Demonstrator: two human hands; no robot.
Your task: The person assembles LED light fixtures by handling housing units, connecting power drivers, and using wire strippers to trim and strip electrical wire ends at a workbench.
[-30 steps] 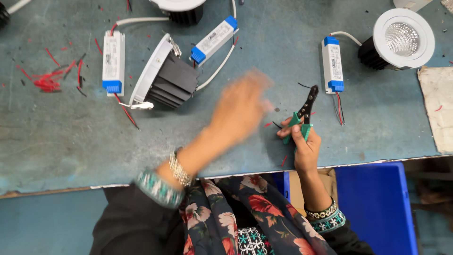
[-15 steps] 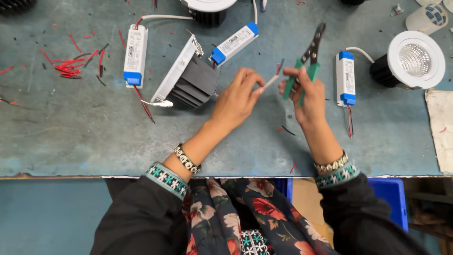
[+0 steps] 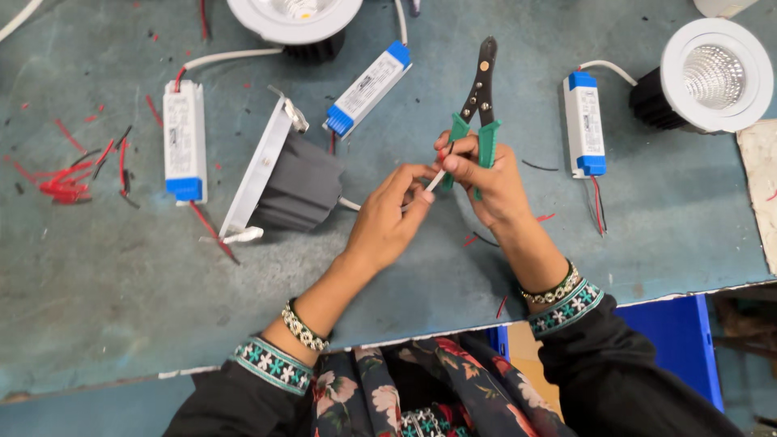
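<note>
Wire strippers (image 3: 479, 101) with green grips stand in the right hand (image 3: 486, 180), over the bench (image 3: 97, 291); the lower grips are hidden inside the closed fingers, and whether the dark jaws are shut is hard to make out. Their long axis runs nearly upright in the view, nose pointing away from the person. The left hand (image 3: 387, 222) reaches in from the lower left, fingertips pinched on a thin white wire (image 3: 435, 181) meeting the tool. A downlight (image 3: 285, 180) lies tilted beside it.

Bright even overhead light, soft shadows, sharp focus, slight glare on lamp (image 3: 717, 74).
</note>
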